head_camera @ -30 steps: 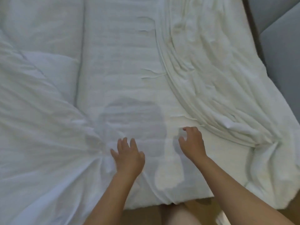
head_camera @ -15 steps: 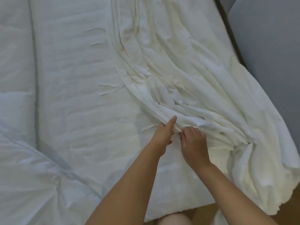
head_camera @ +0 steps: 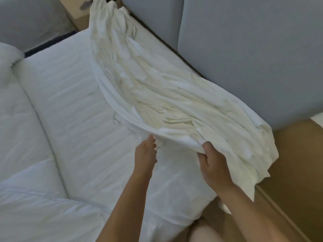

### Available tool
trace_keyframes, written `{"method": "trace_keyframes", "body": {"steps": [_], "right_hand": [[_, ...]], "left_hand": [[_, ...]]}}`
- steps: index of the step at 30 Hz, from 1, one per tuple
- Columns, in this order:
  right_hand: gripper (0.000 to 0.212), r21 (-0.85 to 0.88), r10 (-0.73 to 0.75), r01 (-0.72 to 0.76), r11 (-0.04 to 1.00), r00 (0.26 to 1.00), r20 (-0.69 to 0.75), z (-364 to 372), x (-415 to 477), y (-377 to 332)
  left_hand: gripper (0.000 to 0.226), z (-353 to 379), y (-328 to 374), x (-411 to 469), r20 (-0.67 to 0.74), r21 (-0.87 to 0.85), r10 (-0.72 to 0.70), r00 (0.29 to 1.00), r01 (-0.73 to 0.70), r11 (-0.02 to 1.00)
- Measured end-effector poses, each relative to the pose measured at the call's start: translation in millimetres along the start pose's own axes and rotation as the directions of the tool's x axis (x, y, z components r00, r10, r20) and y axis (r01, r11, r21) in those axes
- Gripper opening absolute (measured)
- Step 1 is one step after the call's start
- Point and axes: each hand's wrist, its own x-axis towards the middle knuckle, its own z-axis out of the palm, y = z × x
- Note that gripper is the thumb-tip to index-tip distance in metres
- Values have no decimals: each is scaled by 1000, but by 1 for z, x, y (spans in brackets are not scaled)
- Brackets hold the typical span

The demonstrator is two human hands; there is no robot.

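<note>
A crumpled cream-white sheet (head_camera: 157, 95) lies bunched along the right side of the bed, from the far end down to the near corner. My right hand (head_camera: 213, 163) grips its near edge and holds it lifted off the mattress (head_camera: 83, 119). My left hand (head_camera: 146, 154) reaches under the raised edge, its fingertips hidden in the folds; it seems to pinch the fabric. The mattress is covered in white quilted fabric.
A white duvet (head_camera: 22, 172) is heaped on the left side of the bed. A grey padded headboard or wall panel (head_camera: 244, 49) runs along the right. Tan wooden floor or bed frame (head_camera: 297, 163) shows at the lower right. My knee (head_camera: 209, 231) is at the bed's near edge.
Both hands went from the flat mattress to the sheet's edge, took hold and lifted it. The view swung right, bringing the grey panel and floor into sight.
</note>
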Motion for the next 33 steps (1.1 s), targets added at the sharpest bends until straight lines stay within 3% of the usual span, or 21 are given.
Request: {"method": "trace_keyframes", "body": {"steps": [2,5,7,10,13,16,18,20,23,24,26,28,31,33], "right_hand": [[35,16,41,-42,999,998,58,-13,-21,-21],[24,-80,92,-80,994,982,164,-23,-50,-34],[15,-23,94,-92,995,994,60,-26,-59,-39],[22,-28,236,-238,971,969,-70,-37,-75,-33],[26,-18,354,-364,931,916,-187,-47,-81,-20],[11,103,437,-426,899,861,-260,-63,-74,-25],[9,192,418,-376,907,861,-288,-80,-75,-37],[12,118,327,-306,945,904,-277,-97,-85,-52],[19,-148,306,-325,934,942,-136,-100,-111,-61],[20,-180,342,-352,919,936,-87,-95,-119,-58],[22,-82,428,-426,901,903,10,-83,-134,-50],[23,41,478,-483,875,874,87,-72,-147,-41],[21,86,578,-589,803,806,123,-57,-155,-25],[12,222,637,-614,757,770,-42,-59,-151,-19]], "left_hand": [[40,2,-5,-18,143,258,82,986,-117,959],[38,22,-2,-58,436,254,-88,896,-29,967],[30,35,7,-72,441,134,-109,891,55,989],[16,46,31,-91,380,29,61,923,-78,997],[25,52,46,-106,483,-115,138,865,-93,989],[28,48,41,-117,492,-321,126,861,45,946],[29,41,32,-122,464,-409,82,882,131,903],[33,38,25,-126,487,-344,71,871,116,932],[29,40,19,-144,632,-23,34,774,-25,999],[24,41,17,-149,665,84,14,747,-93,992],[22,42,17,-156,668,192,27,743,-208,959],[31,41,25,-160,652,201,106,751,-305,931],[39,37,46,-164,640,107,247,727,-403,909],[30,34,56,-165,631,-14,276,725,-345,938]]}}
